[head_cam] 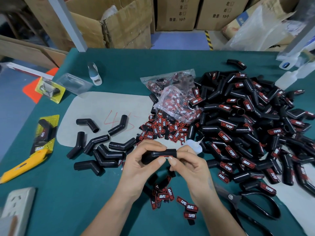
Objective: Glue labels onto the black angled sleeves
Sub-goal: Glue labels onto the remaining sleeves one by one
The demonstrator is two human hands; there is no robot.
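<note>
Both hands, left hand and right hand, grip one black sleeve, thumbs pressing its label above the surface.

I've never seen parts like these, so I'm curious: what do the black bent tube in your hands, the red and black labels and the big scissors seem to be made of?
Black sleeve: probably rubber or soft plastic, with a smooth, slightly glossy skin that catches soft highlights.
Labels: likely moulded rubber or PVC; they look thick, with raised-looking white lettering, though that is uncertain.
Scissors: metal, grey blades with a pivot screw and dark-coated loop handles.
</note>
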